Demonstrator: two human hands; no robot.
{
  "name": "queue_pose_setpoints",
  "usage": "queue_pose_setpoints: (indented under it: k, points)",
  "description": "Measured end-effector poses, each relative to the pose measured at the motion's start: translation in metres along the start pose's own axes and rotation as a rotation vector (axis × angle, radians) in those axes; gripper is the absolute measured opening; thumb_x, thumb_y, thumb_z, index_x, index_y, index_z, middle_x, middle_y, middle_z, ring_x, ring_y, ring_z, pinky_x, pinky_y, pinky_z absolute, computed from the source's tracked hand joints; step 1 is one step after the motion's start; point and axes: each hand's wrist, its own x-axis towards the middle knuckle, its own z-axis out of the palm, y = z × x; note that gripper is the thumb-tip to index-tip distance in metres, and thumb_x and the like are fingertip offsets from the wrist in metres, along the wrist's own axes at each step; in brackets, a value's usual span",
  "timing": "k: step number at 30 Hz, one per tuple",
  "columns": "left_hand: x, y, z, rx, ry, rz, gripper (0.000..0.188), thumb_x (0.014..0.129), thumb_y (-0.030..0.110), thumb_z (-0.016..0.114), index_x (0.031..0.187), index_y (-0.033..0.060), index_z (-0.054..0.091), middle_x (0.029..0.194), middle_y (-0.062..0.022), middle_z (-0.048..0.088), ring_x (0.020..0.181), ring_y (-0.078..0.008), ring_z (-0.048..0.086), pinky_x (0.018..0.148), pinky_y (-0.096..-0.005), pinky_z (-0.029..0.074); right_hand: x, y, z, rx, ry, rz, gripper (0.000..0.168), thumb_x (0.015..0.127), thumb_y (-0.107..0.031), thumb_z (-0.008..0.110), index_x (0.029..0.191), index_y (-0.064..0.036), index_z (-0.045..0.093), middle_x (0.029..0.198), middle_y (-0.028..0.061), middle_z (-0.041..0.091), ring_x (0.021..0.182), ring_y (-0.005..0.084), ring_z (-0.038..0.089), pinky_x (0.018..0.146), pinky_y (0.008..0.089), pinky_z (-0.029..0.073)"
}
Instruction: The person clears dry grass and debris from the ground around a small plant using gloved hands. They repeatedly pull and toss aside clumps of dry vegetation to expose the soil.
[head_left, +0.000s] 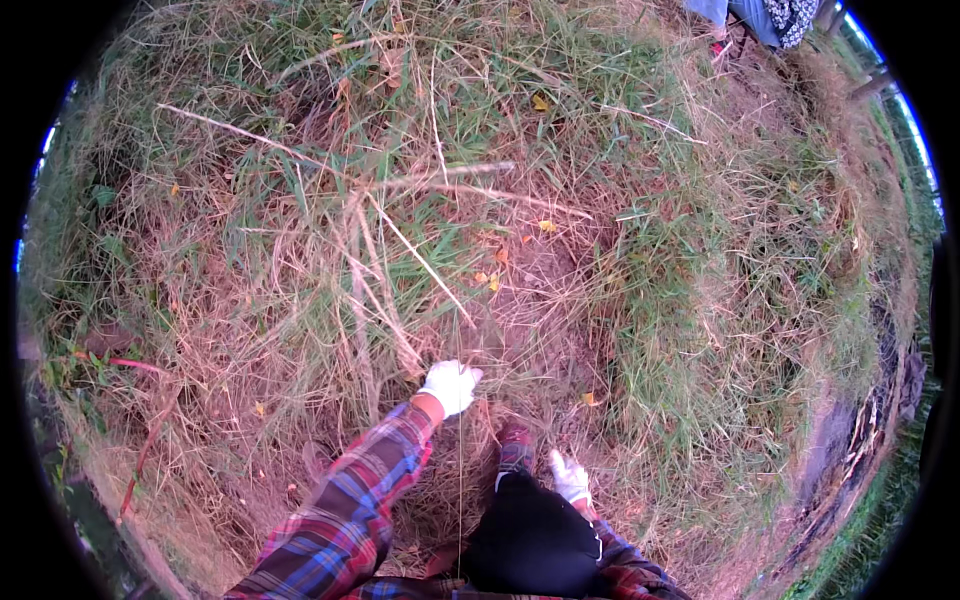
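My left hand (452, 386), in a white glove, is closed around the lower end of a bunch of dry stalks (394, 330) at the lower centre. The stalks fan up and away over the grass, some of them blurred. A thin pale line, perhaps a stem or string, runs straight down past the glove. My right hand (571, 478), also white-gloved, is low beside my dark-clad knee (532, 532). Its fingers point up the view, and no held thing shows; how far they are spread is unclear. Plaid sleeves cover both arms.
Dry and green grass (675, 285) covers the ground, with yellow leaves (547, 225) scattered on it. A reddish bent stem (150, 442) lies at the left. Another person (765, 22) is at the top right. A dark, weathered log-like edge (862, 442) curves along the right.
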Motion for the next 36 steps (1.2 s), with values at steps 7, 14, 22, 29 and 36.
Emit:
queue_pose_setpoints:
  k: [7,14,22,29,36]
  points:
    - [-0.026,-0.035,-0.056,0.067,0.365,-0.322,0.027,0.064,0.022,0.070,0.087,0.0113,0.061,0.086,-0.0097,0.060,0.088,-0.0290,0.058,0.074,-0.0426,0.047,0.125,-0.086,-0.067,0.432,0.257,-0.015,0.054,0.093,-0.049,0.041,0.093,0.001,0.062,0.084,0.0239,0.060,0.082,0.0418,0.056,0.074,0.0458,0.042]
    - [-0.008,-0.016,-0.050,0.101,0.230,-0.221,0.038,0.065,0.020,0.070,0.098,0.0062,0.058,0.131,-0.0142,0.046,0.110,-0.0304,0.051,0.087,-0.0451,0.045,0.125,-0.046,-0.009,-0.358,0.210,-0.461,0.032,0.093,-0.020,0.042,0.119,-0.003,0.050,0.083,0.0220,0.060,0.078,0.0386,0.061,0.072,0.0457,0.049]
    - [0.020,-0.002,-0.043,-0.024,0.033,-0.207,0.102,0.066,0.038,0.076,0.142,0.0012,0.020,0.116,-0.0199,0.055,0.099,-0.0312,0.057,0.079,-0.0423,0.050,0.043,-0.033,-0.026,0.098,0.136,0.061,0.056,0.092,-0.051,0.041,0.086,-0.001,0.064,0.078,0.0236,0.063,0.079,0.0412,0.061,0.070,0.0459,0.045]
    - [0.027,0.011,-0.030,-0.081,-0.115,-0.132,0.080,0.064,0.040,0.077,0.129,0.0048,0.046,0.086,-0.0193,0.065,0.081,-0.0330,0.064,0.070,-0.0446,0.050,0.174,-0.059,-0.041,-0.126,0.312,-0.373,0.039,0.083,-0.011,0.057,0.119,-0.002,0.046,0.080,0.0167,0.058,0.066,0.0308,0.057,0.055,0.0420,0.043]
    - [-0.040,-0.026,-0.033,0.145,-0.001,0.097,0.019,0.086,0.028,0.052,0.086,0.0157,0.067,0.076,-0.0076,0.061,0.073,-0.0282,0.060,0.065,-0.0431,0.047,0.065,-0.018,0.009,0.027,-0.157,-0.285,0.053,0.090,-0.051,0.046,0.101,-0.001,0.062,0.084,0.0197,0.066,0.082,0.0352,0.063,0.076,0.0402,0.047]
